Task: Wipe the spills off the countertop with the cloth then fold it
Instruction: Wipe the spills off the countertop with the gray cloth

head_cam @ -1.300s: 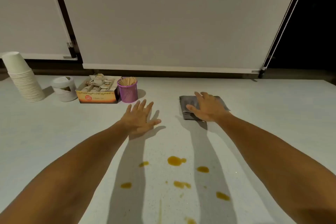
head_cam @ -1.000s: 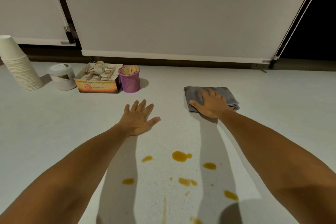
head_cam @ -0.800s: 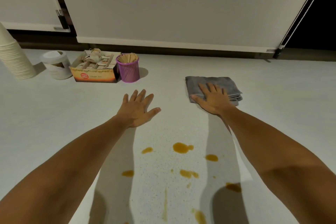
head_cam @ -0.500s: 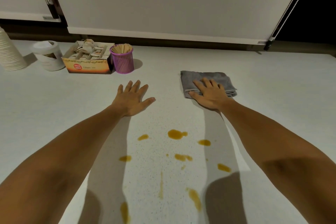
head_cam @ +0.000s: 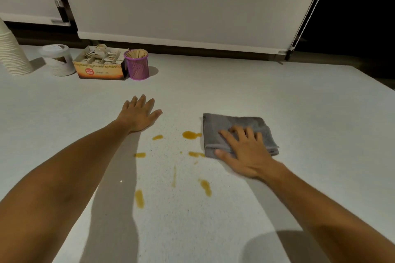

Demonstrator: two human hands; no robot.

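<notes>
Grey cloth [head_cam: 237, 129] | under right grip [head_cam: 245, 153], flat-palmed | left grip [head_cam: 139, 115] splayed, apart

Both arms outstretched, left hand [head_cam: 139, 114] and right hand [head_cam: 245, 153] flat, fingers spread.

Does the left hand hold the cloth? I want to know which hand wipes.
No, the left hand lies flat on the bare countertop, while the right hand presses the cloth.

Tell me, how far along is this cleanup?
Barely begun. Done: little that shows, since many amber spills dot the pale speckled countertop. In hand: the right hand presses flat on the folded grey cloth, whose edge sits beside the nearest spills. The left hand rests flat on the counter. Left: wiping every spill, then folding the cloth.
</notes>
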